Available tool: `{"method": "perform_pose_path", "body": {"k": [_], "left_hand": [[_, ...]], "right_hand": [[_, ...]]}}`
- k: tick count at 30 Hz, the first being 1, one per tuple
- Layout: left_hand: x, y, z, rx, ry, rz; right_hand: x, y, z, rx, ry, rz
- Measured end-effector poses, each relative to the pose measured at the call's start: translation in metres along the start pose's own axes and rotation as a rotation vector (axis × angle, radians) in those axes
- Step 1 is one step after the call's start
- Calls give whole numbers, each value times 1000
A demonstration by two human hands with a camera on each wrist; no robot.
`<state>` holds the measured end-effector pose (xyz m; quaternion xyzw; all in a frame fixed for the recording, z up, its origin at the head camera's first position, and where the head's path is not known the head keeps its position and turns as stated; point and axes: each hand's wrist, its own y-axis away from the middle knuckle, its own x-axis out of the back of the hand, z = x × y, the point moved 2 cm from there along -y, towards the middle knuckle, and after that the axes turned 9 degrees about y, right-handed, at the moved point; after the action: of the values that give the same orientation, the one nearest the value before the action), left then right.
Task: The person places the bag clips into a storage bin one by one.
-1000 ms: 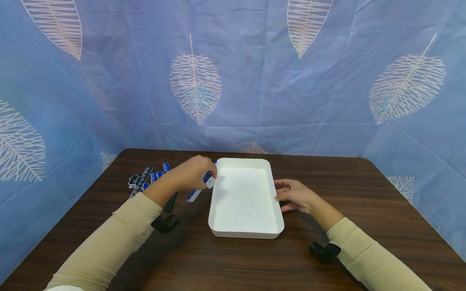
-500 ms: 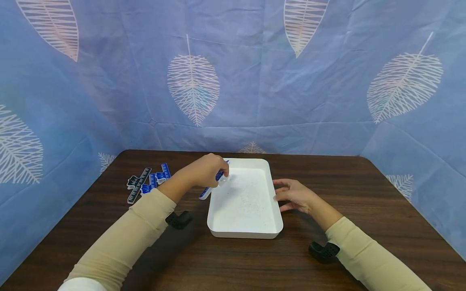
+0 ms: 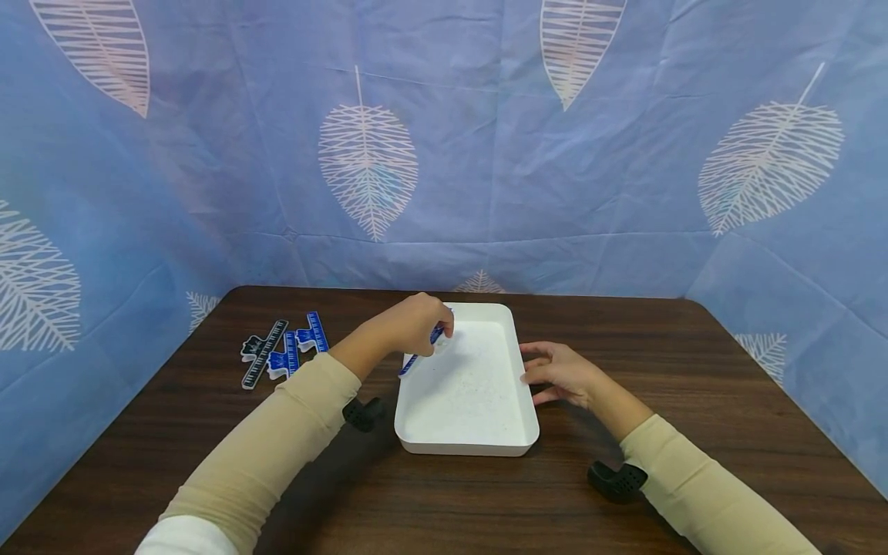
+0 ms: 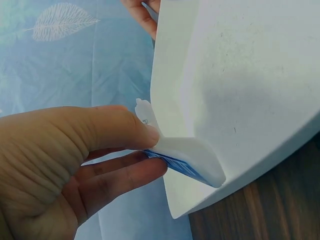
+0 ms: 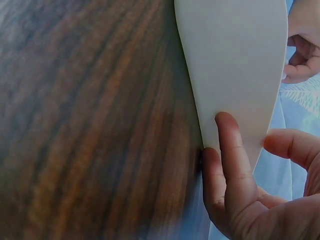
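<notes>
My left hand [image 3: 416, 324] pinches a blue-and-white clip with a long marked bar [image 4: 187, 167] between thumb and fingers. The hand is over the far left part of a white tray [image 3: 466, 449], and the clip's bar slants across the tray's left rim in the head view. From the left wrist, the clip's white side faces the camera and one end overlaps the tray wall. My right hand [image 3: 562, 374] is at the tray's right side, its fingers [image 5: 232, 145] against the outer wall and the thumb at the rim. Faint specks mark the tray's floor.
Left on the dark wooden table [image 3: 666, 339] lie a black clip [image 3: 266, 354], a blue clip [image 3: 283, 360] and another blue clip [image 3: 314, 333], the last two partly near my left forearm. A blue cloth with white leaves [image 3: 451, 154] hangs behind the table.
My left hand has carried the clip rightward from beside the tray to over it. A dark bar visible earlier under the left wrist is now hidden by the arm. The right hand stays put.
</notes>
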<state>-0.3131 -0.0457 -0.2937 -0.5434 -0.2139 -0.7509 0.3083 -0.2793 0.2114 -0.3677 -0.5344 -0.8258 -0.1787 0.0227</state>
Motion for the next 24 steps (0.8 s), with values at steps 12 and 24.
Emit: {"method": "perform_pose_path", "body": {"k": [12,24], "left_hand": [[-12,-17,-1,68,29,-32],[-32,-44,-6,129,28,-99]], "right_hand": [[-1,-1,2,22,-17,-28],[0,1,1,21,4,-20]]}}
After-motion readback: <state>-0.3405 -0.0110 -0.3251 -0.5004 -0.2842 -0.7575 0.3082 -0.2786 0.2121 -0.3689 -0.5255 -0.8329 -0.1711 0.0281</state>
